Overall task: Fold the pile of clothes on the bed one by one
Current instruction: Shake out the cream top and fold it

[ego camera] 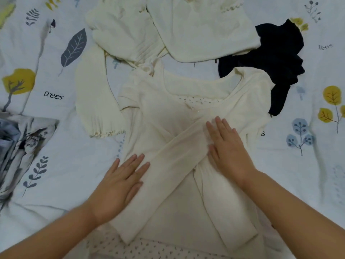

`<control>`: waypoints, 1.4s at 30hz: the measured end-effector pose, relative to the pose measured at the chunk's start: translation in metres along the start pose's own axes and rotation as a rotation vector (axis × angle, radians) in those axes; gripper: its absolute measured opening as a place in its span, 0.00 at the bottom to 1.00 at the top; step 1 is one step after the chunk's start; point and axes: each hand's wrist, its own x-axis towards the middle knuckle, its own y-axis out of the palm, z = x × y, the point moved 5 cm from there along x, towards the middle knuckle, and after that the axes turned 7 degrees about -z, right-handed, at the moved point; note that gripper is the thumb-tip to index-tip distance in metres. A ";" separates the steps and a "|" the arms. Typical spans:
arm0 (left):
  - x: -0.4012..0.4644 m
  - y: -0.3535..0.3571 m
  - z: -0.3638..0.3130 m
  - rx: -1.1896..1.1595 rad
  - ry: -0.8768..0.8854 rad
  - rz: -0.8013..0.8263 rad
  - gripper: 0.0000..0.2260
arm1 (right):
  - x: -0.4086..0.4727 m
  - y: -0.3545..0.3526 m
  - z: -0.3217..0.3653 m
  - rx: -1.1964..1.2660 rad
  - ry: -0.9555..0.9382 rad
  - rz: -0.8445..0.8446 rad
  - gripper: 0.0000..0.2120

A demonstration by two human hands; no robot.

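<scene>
A cream long-sleeved top (162, 116) lies flat on the bed in front of me, neckline away from me, with both sleeves folded across its body in an X. My left hand (119, 182) rests flat with straight fingers on the lower left part of the crossed sleeve. My right hand (227, 144) presses flat on the sleeve's upper part near the chest. A second cream garment (177, 28) with gathered cuffs lies spread beyond it. A black garment (278, 58) lies crumpled at the upper right, partly under the top's shoulder.
The bedsheet (308, 174) is white with printed leaves and trees. A grey-and-white patterned cloth (20, 143) lies at the left edge. A dotted white fabric (141, 249) shows under the top's hem near me.
</scene>
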 end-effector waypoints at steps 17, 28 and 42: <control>-0.063 -0.015 0.016 0.152 0.414 0.243 0.35 | -0.206 0.006 -0.043 -0.200 -0.318 0.348 0.60; -0.040 -0.041 0.011 -0.780 -0.311 0.368 0.21 | -0.183 -0.012 -0.040 0.383 0.016 0.127 0.19; 0.065 -0.048 0.043 -1.224 -0.941 -0.119 0.06 | -0.064 -0.032 -0.062 1.255 0.794 -0.048 0.29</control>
